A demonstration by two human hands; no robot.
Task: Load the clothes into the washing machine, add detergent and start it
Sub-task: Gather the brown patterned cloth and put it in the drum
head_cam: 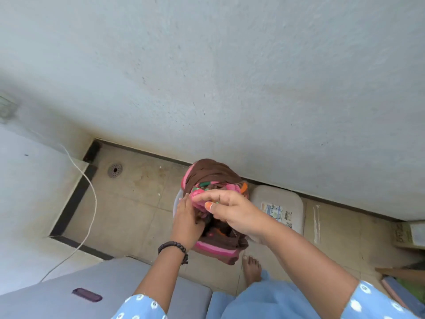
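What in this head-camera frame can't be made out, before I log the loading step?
- White bucket: only a sliver of rim shows; the brown and pink clothes and both hands cover the rest.
- Left hand: its fingers are buried in the cloth.
- Washing machine: only a grey top shows, cut by the bottom edge; no controls visible.
- White container: label too blurred to read.
- Right hand grips the cloth.

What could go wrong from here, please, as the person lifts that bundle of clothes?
The brown and pink clothes are heaped and held by the left hand and right hand only at the top, so trailing folds may slip onto the floor. The white cable nearby could catch a foot.
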